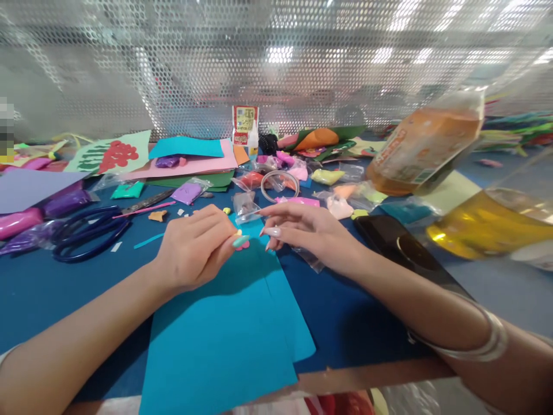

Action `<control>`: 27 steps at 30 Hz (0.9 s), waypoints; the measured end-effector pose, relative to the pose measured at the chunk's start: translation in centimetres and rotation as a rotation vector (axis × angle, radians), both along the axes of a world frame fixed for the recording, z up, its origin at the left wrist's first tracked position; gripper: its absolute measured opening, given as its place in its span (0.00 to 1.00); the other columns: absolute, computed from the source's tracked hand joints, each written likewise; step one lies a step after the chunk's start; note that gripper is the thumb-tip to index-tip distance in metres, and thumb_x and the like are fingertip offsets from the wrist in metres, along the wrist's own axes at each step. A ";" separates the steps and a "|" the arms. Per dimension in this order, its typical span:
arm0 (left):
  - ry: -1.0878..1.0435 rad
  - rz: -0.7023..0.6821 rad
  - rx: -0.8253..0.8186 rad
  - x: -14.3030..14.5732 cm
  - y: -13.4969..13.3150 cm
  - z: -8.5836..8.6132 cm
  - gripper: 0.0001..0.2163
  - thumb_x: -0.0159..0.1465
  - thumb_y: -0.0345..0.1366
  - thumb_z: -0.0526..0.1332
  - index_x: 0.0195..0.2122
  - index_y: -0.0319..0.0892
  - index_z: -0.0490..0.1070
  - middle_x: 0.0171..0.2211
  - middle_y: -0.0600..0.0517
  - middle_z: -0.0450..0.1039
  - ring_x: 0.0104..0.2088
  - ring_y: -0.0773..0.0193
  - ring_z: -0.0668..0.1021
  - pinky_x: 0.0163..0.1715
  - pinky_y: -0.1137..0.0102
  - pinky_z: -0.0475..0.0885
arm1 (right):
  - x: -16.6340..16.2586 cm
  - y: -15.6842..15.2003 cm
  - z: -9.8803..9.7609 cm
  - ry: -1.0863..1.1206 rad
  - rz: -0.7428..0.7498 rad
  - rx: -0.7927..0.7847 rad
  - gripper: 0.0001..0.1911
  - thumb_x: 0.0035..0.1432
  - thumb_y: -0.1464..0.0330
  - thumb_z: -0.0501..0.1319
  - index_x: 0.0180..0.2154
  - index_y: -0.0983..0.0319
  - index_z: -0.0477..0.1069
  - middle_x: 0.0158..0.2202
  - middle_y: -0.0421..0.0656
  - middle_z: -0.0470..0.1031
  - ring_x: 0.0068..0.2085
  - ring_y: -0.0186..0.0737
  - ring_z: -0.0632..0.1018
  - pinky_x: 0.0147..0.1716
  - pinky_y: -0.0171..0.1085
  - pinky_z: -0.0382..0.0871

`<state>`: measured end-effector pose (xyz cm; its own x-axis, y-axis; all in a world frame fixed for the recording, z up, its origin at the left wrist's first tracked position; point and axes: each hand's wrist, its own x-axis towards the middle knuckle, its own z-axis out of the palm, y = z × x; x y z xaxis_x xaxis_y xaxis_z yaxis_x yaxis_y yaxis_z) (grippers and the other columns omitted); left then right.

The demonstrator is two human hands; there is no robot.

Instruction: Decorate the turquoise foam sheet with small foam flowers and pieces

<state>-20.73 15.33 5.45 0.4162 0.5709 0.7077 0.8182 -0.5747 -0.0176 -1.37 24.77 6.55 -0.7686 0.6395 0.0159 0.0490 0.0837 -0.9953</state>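
My left hand (196, 245) is closed above the blue paper (224, 340), with a tiny yellow bit of clay (239, 232) pinched at the thumb tip. Just under that thumb a small pink clay piece (243, 245) shows in part. Across from it, my right hand (302, 230) hovers with loosely curved fingers apart, and I see nothing between them. Its fingertips come close to a clear plastic bag (247, 207), though contact cannot be made out. The paper is folded or layered along its right side.
Blue-handled scissors (93, 233) lie at left. Clay packets, a tape ring (280, 186) and a glue bottle (253, 141) sit behind my hands. At right are a dark phone (401, 248), a tilted drink bottle (425, 144) and a yellow-liquid container (479, 225). A perforated metal panel (194, 63) stands behind.
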 end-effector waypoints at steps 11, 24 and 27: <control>0.028 0.164 0.004 -1.6 0.9 -0.6 0.03 0.60 0.33 0.61 0.34 0.40 0.71 0.27 0.52 0.76 0.30 0.67 0.76 0.32 0.73 0.70 | 0.2 0.2 0.0 -0.117 -0.061 0.361 0.15 0.55 0.66 0.58 0.43 0.66 0.70 0.28 0.43 0.71 0.26 0.33 0.73 0.25 0.34 0.68; 0.043 0.090 -0.043 -0.9 0.6 -0.4 0.06 0.63 0.27 0.55 0.38 0.40 0.70 0.31 0.50 0.76 0.33 0.67 0.76 0.37 0.72 0.71 | 0.5 0.4 -0.8 -0.198 0.053 0.753 0.10 0.55 0.72 0.56 0.37 0.64 0.75 0.30 0.42 0.74 0.29 0.31 0.73 0.29 0.31 0.65; -0.024 0.108 -0.051 -1.0 0.6 -0.3 0.02 0.59 0.31 0.62 0.31 0.41 0.69 0.26 0.55 0.75 0.28 0.69 0.75 0.33 0.73 0.70 | 0.5 0.3 -0.7 -0.182 0.077 0.768 0.09 0.55 0.72 0.56 0.36 0.64 0.75 0.29 0.42 0.74 0.29 0.31 0.73 0.29 0.30 0.64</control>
